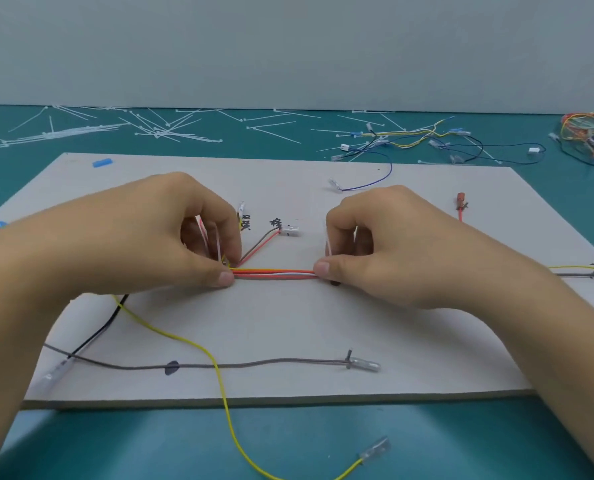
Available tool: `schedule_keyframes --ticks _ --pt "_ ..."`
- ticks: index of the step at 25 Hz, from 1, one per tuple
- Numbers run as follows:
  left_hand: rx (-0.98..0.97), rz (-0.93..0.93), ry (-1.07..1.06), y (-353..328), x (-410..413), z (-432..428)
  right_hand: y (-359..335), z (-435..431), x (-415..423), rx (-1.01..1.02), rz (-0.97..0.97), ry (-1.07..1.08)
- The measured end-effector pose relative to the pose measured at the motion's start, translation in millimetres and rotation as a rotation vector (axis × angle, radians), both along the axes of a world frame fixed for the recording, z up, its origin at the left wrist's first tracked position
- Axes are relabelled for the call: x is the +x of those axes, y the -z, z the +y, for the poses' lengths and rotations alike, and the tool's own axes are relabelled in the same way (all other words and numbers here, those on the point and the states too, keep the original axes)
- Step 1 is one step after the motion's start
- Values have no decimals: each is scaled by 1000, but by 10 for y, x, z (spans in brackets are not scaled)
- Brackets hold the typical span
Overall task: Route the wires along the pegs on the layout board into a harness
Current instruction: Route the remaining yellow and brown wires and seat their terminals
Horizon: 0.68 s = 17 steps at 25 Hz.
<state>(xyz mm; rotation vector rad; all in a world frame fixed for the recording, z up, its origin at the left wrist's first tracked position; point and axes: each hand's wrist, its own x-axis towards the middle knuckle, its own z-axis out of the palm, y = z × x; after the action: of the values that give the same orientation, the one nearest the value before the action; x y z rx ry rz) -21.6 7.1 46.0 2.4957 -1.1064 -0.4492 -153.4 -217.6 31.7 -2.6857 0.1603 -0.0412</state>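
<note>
Teal bench (323,445), grey layout board (288,323): your left hand (157,244) and right hand (410,251) each pinched the wire bundle (275,273), stretched straight at mid-board. Light, limp strands probably needed holding close beside each bend.

Setting. A plain, pale grey-green wall (288,46) fills the upper quarter of the view and meets the counter (462,438) along a straight, nearly level line. The counter has a smooth teal surface that extends from the wall to the near edge of the view. White cable ties (157,131) lie scattered, singly and in loose crossing heaps, along the far strip of the counter just before the wall, densest at the far left. Illumination is even and diffuse; a soft shadow darkens the teal surface at the near left.
</note>
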Motion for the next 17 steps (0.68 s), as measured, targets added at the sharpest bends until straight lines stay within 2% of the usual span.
schedule_keyframes --ticks 10,17 --pt "-32 -190 -45 101 -146 -120 -38 207 71 -41 43 87" --pt "-208 -190 28 230 -351 -320 -137 -10 -5 -118 132 168"
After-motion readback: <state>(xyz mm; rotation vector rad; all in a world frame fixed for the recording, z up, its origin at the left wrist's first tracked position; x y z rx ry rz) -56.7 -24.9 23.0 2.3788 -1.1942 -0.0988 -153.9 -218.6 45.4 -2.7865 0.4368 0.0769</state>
